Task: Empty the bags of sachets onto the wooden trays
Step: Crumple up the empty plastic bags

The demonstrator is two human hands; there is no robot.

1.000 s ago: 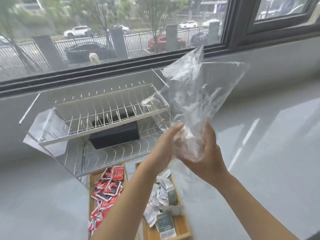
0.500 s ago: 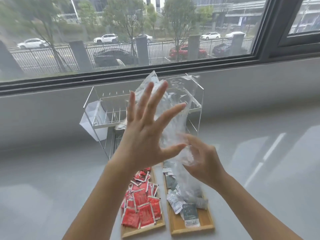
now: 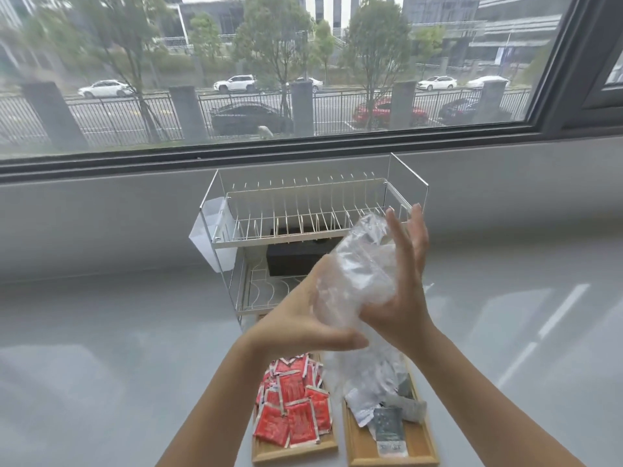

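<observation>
Sachets lie on both wooden trays (image 3: pixel 357 449) at 6 o'clock; flat hands (image 3: pixel 401 298) press the empty bag (image 3: pixel 357 274) between them; emptying looks finished.

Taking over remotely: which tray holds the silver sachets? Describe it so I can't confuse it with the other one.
Find the wire dish rack under the window; two wooden trays lie side by side in front of it, nearest the camera. You want the right wooden tray, below the crumpled clear plastic bag. Its sachets are silver, white and dark, while the left wooden tray holds only red ones.
</observation>
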